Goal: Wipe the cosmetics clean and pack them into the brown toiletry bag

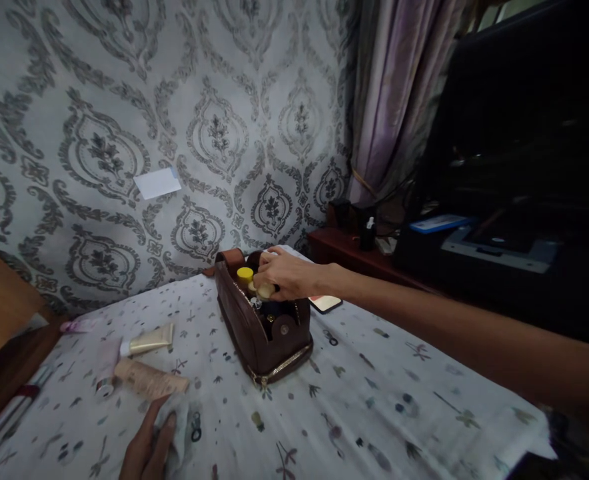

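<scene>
A brown leather toiletry bag stands unzipped on the printed tablecloth. My right hand reaches into its opening, fingers closed on a small pale round-ended container. Beside that container, a yellow lid shows inside the bag. At the lower left, my left hand pinches a crumpled white cloth or tissue. Just beyond the left hand lie a beige tube, a cream tube with a white cap and a pale pink tube.
The tablecloth meets a patterned wall. A phone lies right of the bag, under my right forearm. Farther right, a small dark bottle stands on a reddish-brown shelf beside a large dark screen. A pink item lies at the left edge.
</scene>
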Demonstrator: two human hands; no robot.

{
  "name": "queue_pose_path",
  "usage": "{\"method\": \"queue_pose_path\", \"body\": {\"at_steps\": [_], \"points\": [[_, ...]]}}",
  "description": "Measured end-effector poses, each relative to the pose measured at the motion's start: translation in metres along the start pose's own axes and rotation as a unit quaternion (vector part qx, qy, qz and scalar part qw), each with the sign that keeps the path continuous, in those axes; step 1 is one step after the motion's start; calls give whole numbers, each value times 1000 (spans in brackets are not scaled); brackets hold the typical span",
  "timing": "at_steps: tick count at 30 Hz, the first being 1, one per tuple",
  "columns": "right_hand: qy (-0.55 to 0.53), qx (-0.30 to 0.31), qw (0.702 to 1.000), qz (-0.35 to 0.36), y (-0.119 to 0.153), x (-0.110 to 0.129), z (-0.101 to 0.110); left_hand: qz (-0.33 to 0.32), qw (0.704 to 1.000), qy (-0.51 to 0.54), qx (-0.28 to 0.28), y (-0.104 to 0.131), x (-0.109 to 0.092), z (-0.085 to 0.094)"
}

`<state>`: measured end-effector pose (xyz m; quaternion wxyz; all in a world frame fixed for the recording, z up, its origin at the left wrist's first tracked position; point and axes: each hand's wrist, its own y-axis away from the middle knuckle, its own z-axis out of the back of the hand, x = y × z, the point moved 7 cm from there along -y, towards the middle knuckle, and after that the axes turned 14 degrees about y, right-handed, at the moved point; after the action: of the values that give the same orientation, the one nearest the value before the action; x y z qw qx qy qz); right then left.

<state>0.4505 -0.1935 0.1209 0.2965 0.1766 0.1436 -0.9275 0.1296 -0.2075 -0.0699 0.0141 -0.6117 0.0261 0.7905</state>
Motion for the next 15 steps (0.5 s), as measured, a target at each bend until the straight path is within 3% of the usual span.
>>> {"method": "queue_pose_path", "body": {"at_steps": [5, 10, 15], "points": [[53, 34, 998, 20, -4, 2, -8, 4, 999, -8, 33, -6, 8, 2], [90, 63, 993, 46, -7, 9, -15, 0, 1000, -15, -2, 1, 0, 1], [95, 98, 989, 51, -10, 12, -23, 10, 999, -35, 33, 2, -3, -5]]}}
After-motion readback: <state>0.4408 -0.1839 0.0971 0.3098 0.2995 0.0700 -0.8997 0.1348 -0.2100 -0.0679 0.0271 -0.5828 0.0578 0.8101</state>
